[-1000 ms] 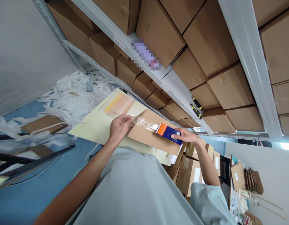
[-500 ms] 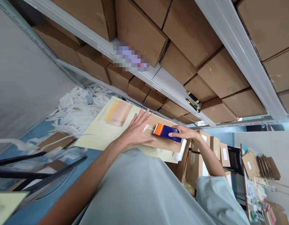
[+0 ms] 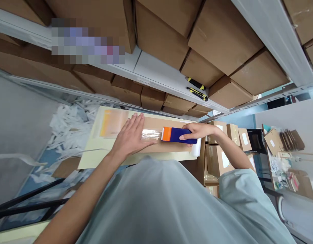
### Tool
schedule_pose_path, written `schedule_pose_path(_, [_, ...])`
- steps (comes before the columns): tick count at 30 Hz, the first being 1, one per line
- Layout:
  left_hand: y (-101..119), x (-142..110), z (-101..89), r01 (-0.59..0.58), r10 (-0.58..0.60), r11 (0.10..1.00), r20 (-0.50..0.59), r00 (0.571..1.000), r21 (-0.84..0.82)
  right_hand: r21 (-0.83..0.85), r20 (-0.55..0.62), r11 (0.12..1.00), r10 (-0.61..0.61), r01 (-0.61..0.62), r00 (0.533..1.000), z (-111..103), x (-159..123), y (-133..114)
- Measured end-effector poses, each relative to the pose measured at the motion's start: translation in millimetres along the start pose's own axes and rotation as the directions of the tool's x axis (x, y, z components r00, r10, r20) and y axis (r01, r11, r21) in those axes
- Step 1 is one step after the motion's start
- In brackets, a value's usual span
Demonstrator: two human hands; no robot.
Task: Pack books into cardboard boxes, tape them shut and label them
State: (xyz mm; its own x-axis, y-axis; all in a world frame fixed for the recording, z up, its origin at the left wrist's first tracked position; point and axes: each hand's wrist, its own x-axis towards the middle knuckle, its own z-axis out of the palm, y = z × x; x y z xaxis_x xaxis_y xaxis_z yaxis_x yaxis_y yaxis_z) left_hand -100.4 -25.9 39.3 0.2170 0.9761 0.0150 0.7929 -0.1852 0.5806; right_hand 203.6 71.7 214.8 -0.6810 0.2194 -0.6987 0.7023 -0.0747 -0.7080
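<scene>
My right hand (image 3: 194, 133) grips a blue and orange tape dispenser (image 3: 178, 135) by its blue body. From the dispenser's toothed orange end a strip of clear tape (image 3: 151, 135) runs left along a brown cardboard box (image 3: 159, 122). Flat on the box's left part lies my left hand (image 3: 131, 134), fingers stretched out, its thumb and fingers beside the tape's left end. The box rests on a pale yellow tabletop (image 3: 92, 157). A white roll (image 3: 195, 148) is partly visible past the box's right end.
Shelves packed with cardboard boxes (image 3: 161, 34) rise behind the table. Two yellow-and-black utility knives (image 3: 197, 94) lie on a shelf. A clear-and-orange packet (image 3: 113, 123) is at the table's left. White scraps (image 3: 67, 128) are heaped on the floor; taped cartons (image 3: 217, 157) stand right.
The tape strip between my left hand and the dispenser has grown longer as the two moved apart. The camera view has also turned.
</scene>
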Motion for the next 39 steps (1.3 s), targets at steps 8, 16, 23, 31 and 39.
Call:
schedule_pose_path(8, [12, 4, -5.1, 0.003, -0.003, 1.000, -0.017, 1.000, 0.022, 0.115, -0.042, 0.943, 0.319, -0.312, 0.947, -28, -147, 39])
schedule_pose_path(16, [22, 7, -2.9, 0.032, -0.031, 0.999, -0.022, 0.999, 0.039, 0.152, -0.003, 0.922, 0.360, -0.355, 0.933, -43, -176, 105])
schedule_pose_path(23, [24, 9, -0.1, 0.031, -0.031, 0.997, -0.006, 1.000, 0.066, 0.125, 0.007, 0.933, 0.341, -0.339, 0.940, -52, -117, 162])
schedule_pose_path(31, [31, 11, -0.3, 0.042, -0.043, 0.997, 0.011, 0.999, 0.069, -0.055, -0.040, 0.919, 0.389, -0.391, 0.920, -45, -70, 166])
schedule_pose_path(39, [36, 5, 0.8, -0.009, 0.009, 0.994, -0.002, 1.000, 0.109, -0.402, -0.274, 0.767, 0.421, -0.500, 0.865, -8, -37, 162])
